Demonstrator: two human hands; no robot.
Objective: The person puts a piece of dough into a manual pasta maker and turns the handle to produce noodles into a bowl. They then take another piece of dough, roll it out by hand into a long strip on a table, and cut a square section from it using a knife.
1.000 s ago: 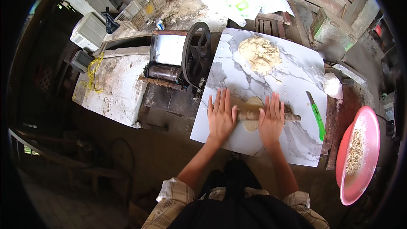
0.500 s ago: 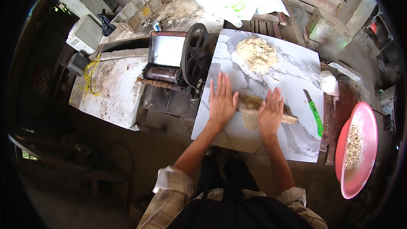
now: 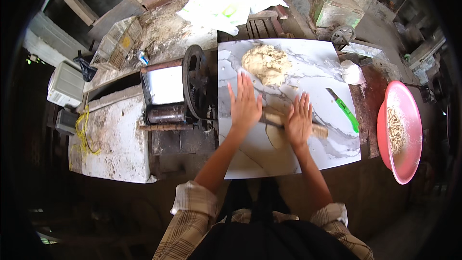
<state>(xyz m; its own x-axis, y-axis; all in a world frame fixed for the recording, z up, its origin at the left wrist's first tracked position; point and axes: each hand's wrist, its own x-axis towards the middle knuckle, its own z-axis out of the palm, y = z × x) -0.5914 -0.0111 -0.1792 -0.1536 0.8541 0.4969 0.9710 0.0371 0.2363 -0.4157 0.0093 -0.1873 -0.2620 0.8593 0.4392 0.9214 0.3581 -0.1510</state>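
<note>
One marbled surface (image 3: 337,147) takes up the middle, a floury pink basin (image 3: 410,125) just beyond its right edge. Towards its far side sits a rough dough lump (image 3: 264,62). The left hand (image 3: 245,106) and right hand (image 3: 298,125) lie flat, fingers straight, over a wooden rolling pin (image 3: 319,131), which crosses a flattened dough piece (image 3: 275,136). Rightward rests a slim green-handled knife (image 3: 345,110).

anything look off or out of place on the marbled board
The green knife looks odd: it lies with its blade exposed on the marbled board, right of the right hand, sharing the surface with dough.
</note>
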